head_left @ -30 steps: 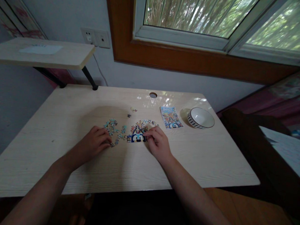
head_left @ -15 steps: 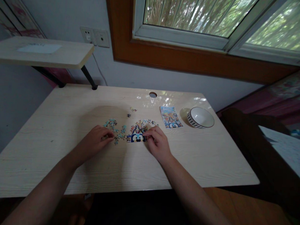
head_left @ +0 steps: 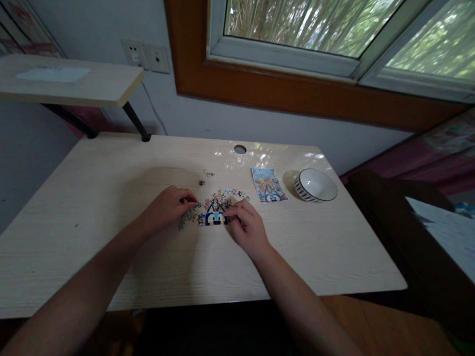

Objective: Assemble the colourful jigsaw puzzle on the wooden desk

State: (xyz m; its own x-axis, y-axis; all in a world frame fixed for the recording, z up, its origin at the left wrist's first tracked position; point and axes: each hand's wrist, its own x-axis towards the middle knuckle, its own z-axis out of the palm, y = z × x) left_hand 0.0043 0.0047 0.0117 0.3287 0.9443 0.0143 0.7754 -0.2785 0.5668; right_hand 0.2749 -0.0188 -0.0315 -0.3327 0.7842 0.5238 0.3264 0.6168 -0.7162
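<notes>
The puzzle patch shows a blue-and-white face with ragged edges. The right hand has its grip pinched on the patch's edge; whether the left hand has its grip closed, I cannot tell.

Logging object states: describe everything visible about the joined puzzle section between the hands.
The joined puzzle section lies flat near the middle of the pale wooden desk. Its pieces form a blue and white cartoon face with a ragged top edge. The right hand touches its right edge; the left hand rests among loose pieces at its left.
</notes>
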